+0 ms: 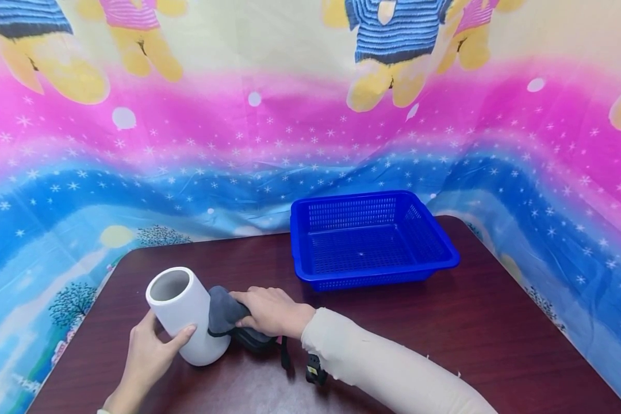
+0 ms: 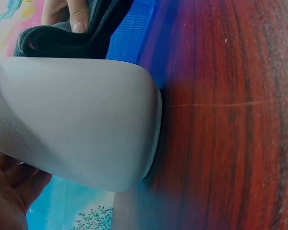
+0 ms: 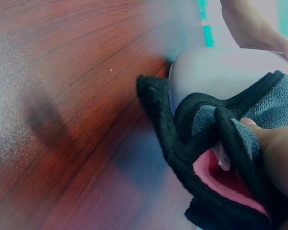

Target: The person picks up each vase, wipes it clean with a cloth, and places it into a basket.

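A white vase (image 1: 199,322) is at the left front of the table, its open mouth up and its base right at the tabletop. My left hand (image 1: 152,353) grips the vase's side below the rim, thumb on the near face and fingers round the far side. My right hand (image 1: 271,310) holds a bunched grey cloth (image 1: 225,310) with black edging against the vase's right side. In the right wrist view the folded cloth (image 3: 197,143) shows a pink layer and a small white tag. The left wrist view shows the vase's smooth wall (image 2: 81,115) with the cloth along its edge.
A blue plastic basket (image 1: 378,276) with mesh walls stands at the back right of the dark red-brown table (image 1: 383,328). Behind the table hangs a colourful printed curtain (image 1: 238,155). A small black device (image 1: 314,369) shows beside the right sleeve.
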Motion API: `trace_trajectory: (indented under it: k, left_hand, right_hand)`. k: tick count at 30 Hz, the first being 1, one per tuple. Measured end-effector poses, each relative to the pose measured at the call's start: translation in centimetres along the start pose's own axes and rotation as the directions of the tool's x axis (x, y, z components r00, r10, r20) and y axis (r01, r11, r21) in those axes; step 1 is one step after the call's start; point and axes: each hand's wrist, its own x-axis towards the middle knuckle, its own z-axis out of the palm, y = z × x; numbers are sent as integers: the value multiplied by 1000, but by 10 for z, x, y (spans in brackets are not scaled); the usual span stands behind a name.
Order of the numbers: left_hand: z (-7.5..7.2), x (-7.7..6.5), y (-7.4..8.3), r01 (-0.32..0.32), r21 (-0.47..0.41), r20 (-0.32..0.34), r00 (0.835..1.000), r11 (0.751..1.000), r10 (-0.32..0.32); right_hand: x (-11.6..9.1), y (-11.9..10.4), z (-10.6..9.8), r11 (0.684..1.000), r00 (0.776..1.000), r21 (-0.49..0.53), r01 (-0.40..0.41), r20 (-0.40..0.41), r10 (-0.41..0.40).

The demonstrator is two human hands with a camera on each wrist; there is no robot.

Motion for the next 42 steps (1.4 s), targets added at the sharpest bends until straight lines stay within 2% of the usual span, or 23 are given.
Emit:
trace_trajectory:
  k: [6, 14, 42]
  left_hand:
    - [0, -1, 0, -1, -1, -4, 1000, 1000, 1]
    - [0, -1, 0, 6, -6, 0, 1000, 1000, -6]
    - [-1, 2, 0, 8, 19, 23, 1000, 1000, -9]
  right_hand:
    - [0, 1, 1, 1000, 1000, 0, 3, 2, -3]
    - [-2, 4, 5, 1000, 999, -11, -2, 47, 2]
    - [2, 8, 12, 1000, 998, 6, 1, 58, -1]
